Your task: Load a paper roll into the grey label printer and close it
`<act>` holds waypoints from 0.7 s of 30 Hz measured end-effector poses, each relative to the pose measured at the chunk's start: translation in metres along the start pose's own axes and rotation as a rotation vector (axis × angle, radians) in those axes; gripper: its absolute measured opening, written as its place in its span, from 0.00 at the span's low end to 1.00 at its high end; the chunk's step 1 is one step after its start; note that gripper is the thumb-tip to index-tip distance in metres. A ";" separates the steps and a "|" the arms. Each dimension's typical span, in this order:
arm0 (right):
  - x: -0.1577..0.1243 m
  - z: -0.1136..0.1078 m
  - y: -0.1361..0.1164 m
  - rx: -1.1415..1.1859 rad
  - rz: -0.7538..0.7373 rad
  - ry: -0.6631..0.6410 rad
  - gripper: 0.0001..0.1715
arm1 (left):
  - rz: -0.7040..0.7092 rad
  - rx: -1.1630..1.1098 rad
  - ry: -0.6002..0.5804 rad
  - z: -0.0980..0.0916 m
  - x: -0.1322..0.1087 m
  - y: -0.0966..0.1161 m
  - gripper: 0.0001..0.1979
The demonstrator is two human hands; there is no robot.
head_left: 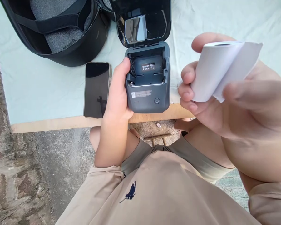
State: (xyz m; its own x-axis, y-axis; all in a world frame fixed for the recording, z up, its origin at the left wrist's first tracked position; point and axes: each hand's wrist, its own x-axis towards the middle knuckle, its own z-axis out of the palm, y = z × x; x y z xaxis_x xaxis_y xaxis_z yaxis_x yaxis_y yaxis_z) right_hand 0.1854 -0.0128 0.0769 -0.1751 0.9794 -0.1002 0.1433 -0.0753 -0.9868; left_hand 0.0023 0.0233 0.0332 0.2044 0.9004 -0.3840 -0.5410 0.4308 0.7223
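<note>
A small dark grey printer stands near the table's front edge with its lid swung up and its paper bay bare. My left hand wraps the printer's left side, thumb resting at the bay's rim. My right hand is raised to the right of the printer, close to the camera. Its fingers are closed round a white paper roll, whose loose end sticks out to the right.
A dark phone lies face up just left of my left hand. An unzipped black carry case sits at the back left. The table has a pale cover and a wooden front edge. Below it are my knees and stone ground.
</note>
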 end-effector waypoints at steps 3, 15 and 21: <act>-0.003 0.006 -0.009 0.255 0.125 0.003 0.27 | 0.121 -0.017 -0.103 -0.005 0.003 -0.007 0.19; 0.047 0.008 -0.023 -1.017 -0.435 -0.095 0.25 | 0.111 0.044 -0.104 -0.020 0.004 -0.019 0.07; 0.054 0.015 -0.011 -1.156 -0.359 -0.006 0.18 | 0.099 0.117 -0.047 -0.016 0.000 -0.017 0.05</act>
State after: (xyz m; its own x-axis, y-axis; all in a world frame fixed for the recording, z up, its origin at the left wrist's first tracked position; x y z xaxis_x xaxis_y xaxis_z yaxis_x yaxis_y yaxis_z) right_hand 0.1599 0.0385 0.0804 -0.3878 0.9090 0.1525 0.8709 0.4156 -0.2622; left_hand -0.0012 0.0147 0.0119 0.1943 0.9393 -0.2827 -0.4621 0.3418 0.8183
